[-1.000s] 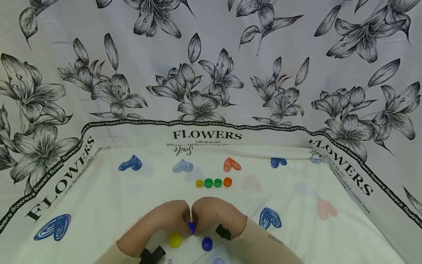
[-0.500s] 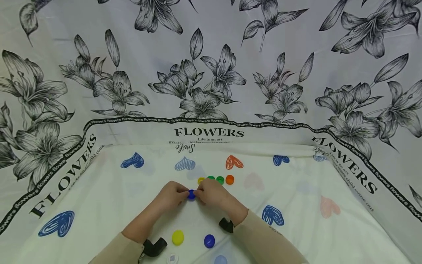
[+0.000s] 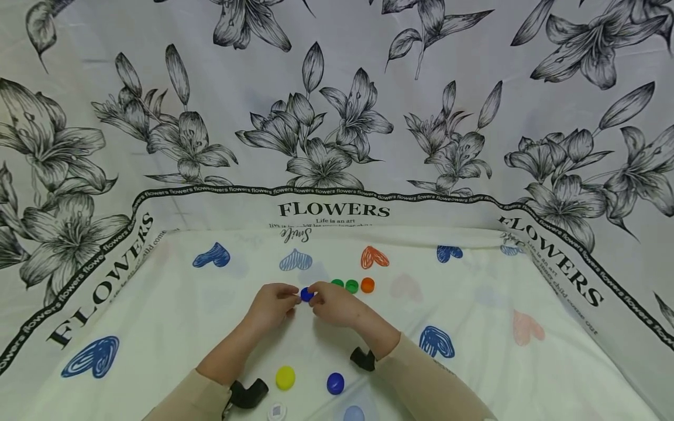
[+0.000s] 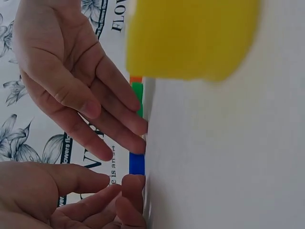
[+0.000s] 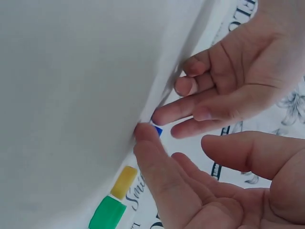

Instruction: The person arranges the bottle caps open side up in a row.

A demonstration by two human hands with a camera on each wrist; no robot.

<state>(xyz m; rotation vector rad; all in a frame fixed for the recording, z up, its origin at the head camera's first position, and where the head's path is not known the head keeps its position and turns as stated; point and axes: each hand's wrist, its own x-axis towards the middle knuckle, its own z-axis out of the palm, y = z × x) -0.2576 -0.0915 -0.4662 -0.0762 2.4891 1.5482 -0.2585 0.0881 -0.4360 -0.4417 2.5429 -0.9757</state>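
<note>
A small blue cap (image 3: 306,294) sits on the cloth at the left end of a row of caps. My left hand (image 3: 272,305) is at its left side with a fingertip close to it, thumb held apart. From the right, the fingertips of my right hand (image 3: 337,303) reach the cap's edge and partly cover it in the head view. Both hands have loose, spread fingers in the wrist views, where the blue cap (image 4: 137,163) stands low between them. A yellow cap (image 5: 124,182) of the row is hidden behind my right hand in the head view.
The row continues right with two green caps (image 3: 351,286) and an orange cap (image 3: 367,285). Nearer me lie a yellow round piece (image 3: 285,378), a blue round piece (image 3: 335,383) and a white disc (image 3: 276,411). A flower-print curtain (image 3: 337,117) rises behind the cloth.
Both hands carried the blue cap forward from near the front to the row's left end. Their pinch on it has since loosened, and the left fingers have drawn slightly away.
</note>
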